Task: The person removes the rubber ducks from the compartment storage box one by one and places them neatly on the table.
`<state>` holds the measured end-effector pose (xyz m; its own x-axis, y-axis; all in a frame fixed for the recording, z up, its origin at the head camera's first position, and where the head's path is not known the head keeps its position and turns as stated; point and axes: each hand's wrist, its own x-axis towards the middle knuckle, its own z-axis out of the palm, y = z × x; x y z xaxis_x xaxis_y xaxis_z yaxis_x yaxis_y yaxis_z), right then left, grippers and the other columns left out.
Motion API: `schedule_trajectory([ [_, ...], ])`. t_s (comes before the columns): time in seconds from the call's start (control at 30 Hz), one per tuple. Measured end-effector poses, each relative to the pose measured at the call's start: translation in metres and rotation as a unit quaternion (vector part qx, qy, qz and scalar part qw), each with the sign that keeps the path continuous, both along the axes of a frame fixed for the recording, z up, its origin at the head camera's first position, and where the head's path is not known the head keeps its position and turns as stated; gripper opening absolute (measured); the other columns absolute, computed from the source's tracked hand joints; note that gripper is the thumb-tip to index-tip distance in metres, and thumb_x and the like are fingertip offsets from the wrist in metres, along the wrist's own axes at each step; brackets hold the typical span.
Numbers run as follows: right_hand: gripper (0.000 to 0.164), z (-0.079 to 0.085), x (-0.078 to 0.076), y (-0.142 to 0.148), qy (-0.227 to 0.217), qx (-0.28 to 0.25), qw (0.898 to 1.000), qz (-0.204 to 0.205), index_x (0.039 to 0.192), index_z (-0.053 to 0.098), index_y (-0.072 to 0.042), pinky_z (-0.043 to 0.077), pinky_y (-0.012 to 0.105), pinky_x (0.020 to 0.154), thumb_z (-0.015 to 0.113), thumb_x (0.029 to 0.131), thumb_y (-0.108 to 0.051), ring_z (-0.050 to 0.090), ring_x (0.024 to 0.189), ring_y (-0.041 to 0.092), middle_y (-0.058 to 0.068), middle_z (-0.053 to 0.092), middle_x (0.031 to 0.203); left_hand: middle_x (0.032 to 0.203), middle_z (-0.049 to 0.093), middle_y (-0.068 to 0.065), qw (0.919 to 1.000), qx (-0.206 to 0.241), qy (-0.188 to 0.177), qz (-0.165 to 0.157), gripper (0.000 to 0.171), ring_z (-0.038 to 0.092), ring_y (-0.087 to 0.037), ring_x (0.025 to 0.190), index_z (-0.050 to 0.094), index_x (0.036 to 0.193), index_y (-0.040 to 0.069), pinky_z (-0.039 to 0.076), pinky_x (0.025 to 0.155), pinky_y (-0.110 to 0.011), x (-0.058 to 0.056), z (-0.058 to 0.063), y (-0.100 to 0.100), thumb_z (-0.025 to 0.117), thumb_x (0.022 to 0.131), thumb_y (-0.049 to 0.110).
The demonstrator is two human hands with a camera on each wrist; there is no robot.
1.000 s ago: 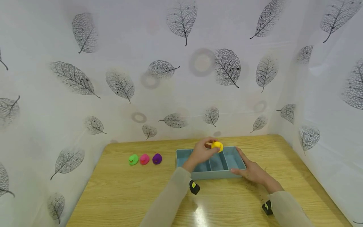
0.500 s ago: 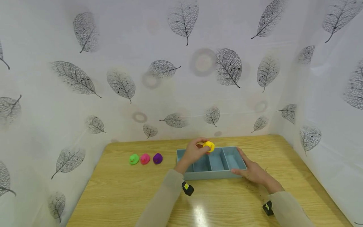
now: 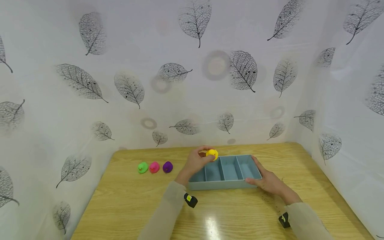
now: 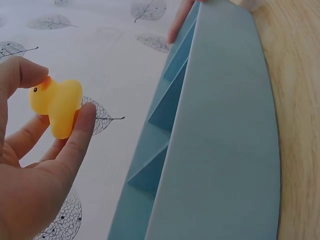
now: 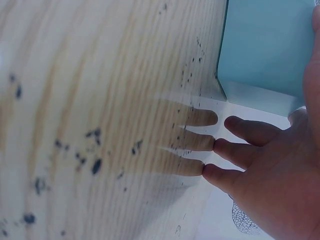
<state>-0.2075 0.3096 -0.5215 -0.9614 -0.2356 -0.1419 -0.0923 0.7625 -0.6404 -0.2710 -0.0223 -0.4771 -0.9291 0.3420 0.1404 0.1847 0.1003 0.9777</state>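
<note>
A yellow rubber duck [image 3: 212, 154] is pinched in my left hand [image 3: 195, 163], above the left half of a blue-grey divided box [image 3: 222, 185]. In the left wrist view the thumb and fingers hold the duck [image 4: 61, 110] in the air, apart from the box [image 4: 220, 125]. My right hand [image 3: 270, 182] grips the box's right end, thumb at the front wall and a finger along the far corner. The right wrist view shows its other fingertips [image 5: 225, 175] resting on the table. No objects show in the visible compartments; my left hand hides part of the leftmost one.
On the wooden table [image 3: 126, 206], left of the box, a green duck [image 3: 142, 167], a pink duck [image 3: 154, 167] and a purple duck [image 3: 167, 167] stand in a row. A white leaf-patterned curtain [image 3: 192, 100] surrounds the table's back and sides.
My left hand has moved left with the yellow duck, from above the right-middle compartments to above the left ones. The right hand stays on the box's end.
</note>
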Motion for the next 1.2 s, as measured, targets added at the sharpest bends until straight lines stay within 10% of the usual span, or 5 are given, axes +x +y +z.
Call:
schedule_trajectory([
  [0.67,0.113,-0.001,-0.001,0.0,-0.003,-0.001,1.0,0.003,0.168,-0.014,-0.034,0.053,0.068,0.098,0.07,0.097,-0.056,0.063,0.122,0.055,0.038,0.018,0.168,0.133,0.064,-0.022,0.9967,0.064,-0.035,0.034,0.035,0.075,-0.031,0.1,0.064,0.134,-0.004,0.066,0.087,-0.037,0.005,0.002,-0.065,0.068,0.1,0.005],
  [1.2,0.112,-0.001,-0.001,0.001,0.003,-0.001,1.0,0.004,0.168,-0.015,-0.035,0.053,0.069,0.099,0.069,0.097,-0.057,0.058,0.128,0.06,0.037,0.017,0.168,0.132,0.063,-0.028,0.9945,0.072,-0.025,0.071,0.037,0.072,-0.009,0.098,0.061,0.135,-0.011,0.064,0.09,-0.033,0.005,-0.007,-0.117,0.066,0.1,0.001],
])
